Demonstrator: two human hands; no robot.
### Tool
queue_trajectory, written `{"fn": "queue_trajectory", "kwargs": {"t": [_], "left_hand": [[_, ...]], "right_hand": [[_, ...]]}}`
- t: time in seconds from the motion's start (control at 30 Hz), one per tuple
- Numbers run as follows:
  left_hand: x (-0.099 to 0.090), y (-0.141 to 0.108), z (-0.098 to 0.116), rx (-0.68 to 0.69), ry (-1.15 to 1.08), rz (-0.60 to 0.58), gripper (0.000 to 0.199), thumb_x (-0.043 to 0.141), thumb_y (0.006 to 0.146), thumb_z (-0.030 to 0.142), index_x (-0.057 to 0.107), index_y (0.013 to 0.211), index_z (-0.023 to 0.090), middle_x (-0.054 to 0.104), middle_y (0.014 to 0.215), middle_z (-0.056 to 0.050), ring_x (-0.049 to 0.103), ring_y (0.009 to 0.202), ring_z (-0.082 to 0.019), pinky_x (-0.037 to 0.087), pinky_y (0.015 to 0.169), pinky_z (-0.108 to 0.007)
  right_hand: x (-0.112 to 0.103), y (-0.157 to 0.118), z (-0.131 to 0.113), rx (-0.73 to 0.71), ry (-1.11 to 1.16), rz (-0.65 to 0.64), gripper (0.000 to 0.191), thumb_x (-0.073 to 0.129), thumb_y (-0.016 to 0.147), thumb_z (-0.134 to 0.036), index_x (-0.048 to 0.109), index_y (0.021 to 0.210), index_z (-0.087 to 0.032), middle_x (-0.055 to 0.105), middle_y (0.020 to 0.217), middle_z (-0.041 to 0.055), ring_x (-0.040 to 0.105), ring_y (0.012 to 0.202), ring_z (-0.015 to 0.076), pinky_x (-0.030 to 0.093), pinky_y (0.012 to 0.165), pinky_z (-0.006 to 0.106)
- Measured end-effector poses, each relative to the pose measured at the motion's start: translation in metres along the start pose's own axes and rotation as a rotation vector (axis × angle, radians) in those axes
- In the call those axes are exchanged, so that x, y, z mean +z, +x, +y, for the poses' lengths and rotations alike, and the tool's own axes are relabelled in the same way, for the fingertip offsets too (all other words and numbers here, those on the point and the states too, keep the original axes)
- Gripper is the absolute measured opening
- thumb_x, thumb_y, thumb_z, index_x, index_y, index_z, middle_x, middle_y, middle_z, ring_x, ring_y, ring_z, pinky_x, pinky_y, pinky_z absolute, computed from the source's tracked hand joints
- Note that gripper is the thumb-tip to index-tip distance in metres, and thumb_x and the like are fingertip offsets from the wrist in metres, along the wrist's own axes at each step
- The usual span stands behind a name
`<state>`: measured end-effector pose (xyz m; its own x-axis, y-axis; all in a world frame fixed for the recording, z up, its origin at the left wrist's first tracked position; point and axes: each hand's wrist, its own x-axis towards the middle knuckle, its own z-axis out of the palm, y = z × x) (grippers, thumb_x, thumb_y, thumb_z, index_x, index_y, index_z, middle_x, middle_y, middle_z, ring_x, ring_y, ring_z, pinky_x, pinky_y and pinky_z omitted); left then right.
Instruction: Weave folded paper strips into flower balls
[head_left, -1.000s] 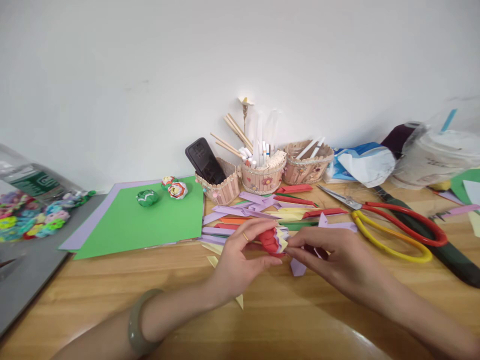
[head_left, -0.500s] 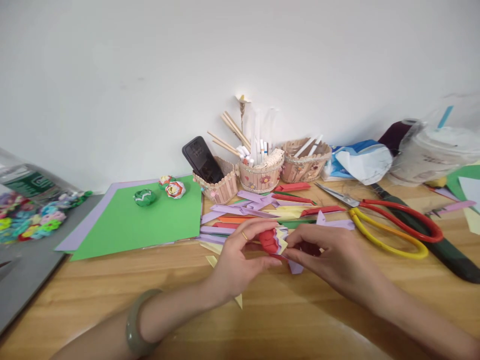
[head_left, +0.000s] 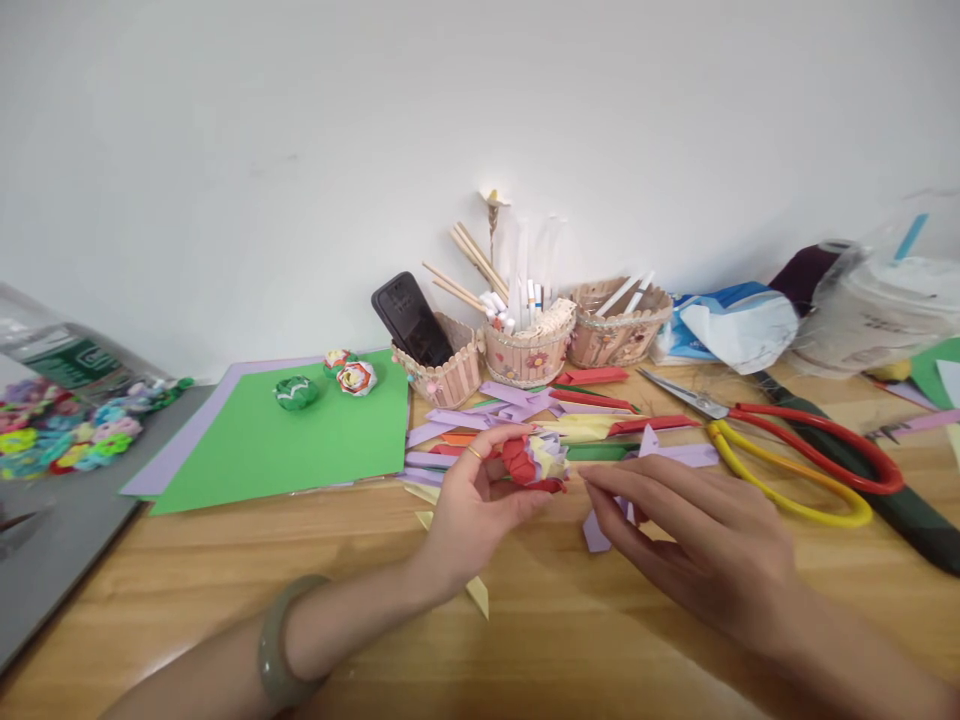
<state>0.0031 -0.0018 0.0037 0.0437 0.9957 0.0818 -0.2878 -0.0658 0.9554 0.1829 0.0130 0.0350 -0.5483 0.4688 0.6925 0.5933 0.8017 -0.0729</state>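
Note:
A small folded-paper ball [head_left: 525, 460] in red, pale purple and cream is pinched between the thumb and fingers of my left hand [head_left: 465, 520], a little above the wooden table. My right hand [head_left: 705, 530] hovers just to the right of it, fingers stretched out and slightly apart, with nothing visible in them. Its index fingertip comes close to the ball without clearly touching. Beneath the right fingers lies a folded purple paper piece [head_left: 597, 532]. Behind both hands several folded paper strips [head_left: 577, 428] in purple, red, yellow and green are spread out.
Red-and-yellow-handled scissors [head_left: 787, 450] lie at right over a dark green-handled tool [head_left: 922, 530]. Wooden-stick baskets [head_left: 529, 358] stand along the wall, one with a phone [head_left: 411, 320]. Green paper [head_left: 300, 450] at left carries several paper balls [head_left: 295, 393]. A drink cup [head_left: 885, 310] stands far right.
My right hand has drawn back to the right, and its fingers have come off the paper ball. My left hand keeps hold of the ball and has turned it, so more of its cream-and-purple end shows.

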Motion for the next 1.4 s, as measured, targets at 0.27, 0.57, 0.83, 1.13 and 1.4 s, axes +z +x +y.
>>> {"fn": "queue_trajectory", "kwargs": {"t": [0.27,0.57,0.83,1.13,1.4], "left_hand": [[0.0,-0.001,0.001,0.005,-0.022,-0.023,0.047,0.076,0.061,0.021,0.055,0.104,0.022,0.065,0.098,-0.003,0.062,0.091,-0.018,0.048,0.084,-0.034],[-0.001,-0.002,0.002,0.027,-0.028,-0.044,0.045,0.075,0.062,0.015,0.058,0.102,0.024,0.062,0.106,-0.002,0.061,0.094,-0.018,0.049,0.084,-0.032],[-0.006,-0.004,0.0,0.213,0.204,-0.074,0.043,0.072,0.067,0.016,0.059,0.106,0.027,0.05,0.123,-0.005,0.047,0.117,-0.022,0.044,0.094,-0.034],[-0.007,-0.009,0.004,0.425,0.515,-0.106,0.046,0.063,0.075,0.013,0.056,0.115,0.036,0.051,0.125,-0.004,0.047,0.117,-0.021,0.038,0.099,-0.04],[-0.006,-0.006,0.001,0.01,0.087,-0.159,0.065,0.068,0.072,0.025,0.04,0.13,0.033,0.059,0.117,-0.005,0.054,0.109,-0.022,0.044,0.092,-0.036]], "right_hand": [[0.003,-0.003,0.001,-0.09,0.105,-0.044,0.025,0.054,0.081,-0.008,0.054,0.104,-0.018,0.066,0.072,0.0026,0.061,0.063,0.0126,0.046,0.055,0.023],[0.001,0.004,-0.002,0.009,0.289,-0.017,0.022,0.05,0.08,-0.007,0.059,0.096,-0.019,0.064,0.07,0.0018,0.058,0.058,0.0103,0.045,0.051,0.021],[-0.006,0.013,-0.004,0.289,0.555,-0.104,0.019,0.049,0.08,-0.008,0.062,0.09,-0.019,0.059,0.059,-0.0021,0.052,0.05,0.0081,0.039,0.043,0.017],[-0.004,0.017,-0.007,0.468,0.617,-0.266,0.011,0.053,0.08,-0.015,0.063,0.077,-0.016,0.059,0.056,-0.0016,0.047,0.048,0.0085,0.035,0.041,0.019],[-0.003,0.011,-0.004,0.241,0.442,-0.06,0.011,0.053,0.081,-0.009,0.062,0.082,-0.016,0.058,0.062,-0.0006,0.048,0.05,0.0068,0.038,0.043,0.017]]}}
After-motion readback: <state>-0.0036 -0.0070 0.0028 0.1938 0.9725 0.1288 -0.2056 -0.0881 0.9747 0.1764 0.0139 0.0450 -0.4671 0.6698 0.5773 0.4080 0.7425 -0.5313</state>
